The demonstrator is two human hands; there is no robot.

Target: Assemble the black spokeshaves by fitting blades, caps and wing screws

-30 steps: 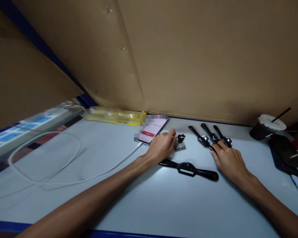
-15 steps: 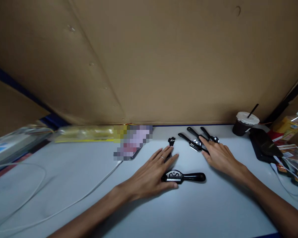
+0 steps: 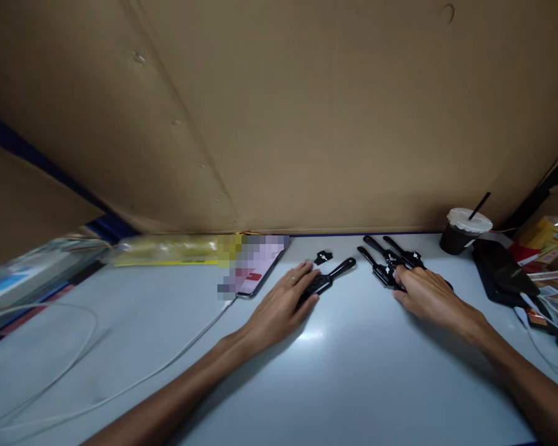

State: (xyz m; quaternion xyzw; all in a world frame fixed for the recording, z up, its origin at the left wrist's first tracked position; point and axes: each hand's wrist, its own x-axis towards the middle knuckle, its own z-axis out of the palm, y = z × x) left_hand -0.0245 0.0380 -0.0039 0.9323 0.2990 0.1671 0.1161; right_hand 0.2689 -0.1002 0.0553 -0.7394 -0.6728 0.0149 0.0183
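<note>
My left hand [image 3: 285,300] rests palm down over one end of a black spokeshave [image 3: 322,282], which lies between its thumb and fingers. The other handle points away to the upper right. Just beyond my fingertips is a small black piece with a shiny middle [image 3: 324,257]; whether it belongs to another tool I cannot tell. My right hand [image 3: 425,294] has its fingers curled over the near ends of three black spokeshaves lying side by side: the left one [image 3: 379,271], the middle one [image 3: 374,243] and the right one [image 3: 402,249]. Their near handles are mostly hidden.
A phone [image 3: 260,266], partly pixelated, lies left with a white cable [image 3: 186,344]. Behind it is a yellow plastic-wrapped pack [image 3: 171,251]. At right stand a lidded drink cup [image 3: 462,232], a dark flat device [image 3: 501,272] and a bottle [image 3: 550,238]. A cardboard wall [image 3: 329,124] closes the back.
The spokeshave at my left hand has moved away from me and turned, its free handle now pointing up and right. The three at my right hand have shifted right and closer together.
</note>
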